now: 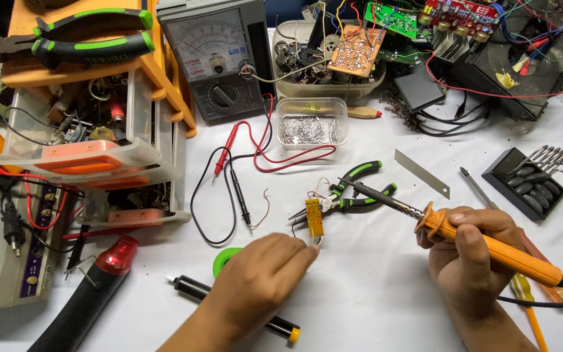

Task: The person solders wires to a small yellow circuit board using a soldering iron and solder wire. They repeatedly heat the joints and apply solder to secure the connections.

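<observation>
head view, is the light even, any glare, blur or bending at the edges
Head view: light is soft and even on the white table, with faint shadows under the left hand and right hand; the soldering iron is sharp; no strong glare; the multimeter leans, suggesting slight wide-angle bending.

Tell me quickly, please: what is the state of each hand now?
Left hand: closed, fingertips pinching the small yellow circuit board.
Right hand: closed around the orange soldering iron.
</observation>
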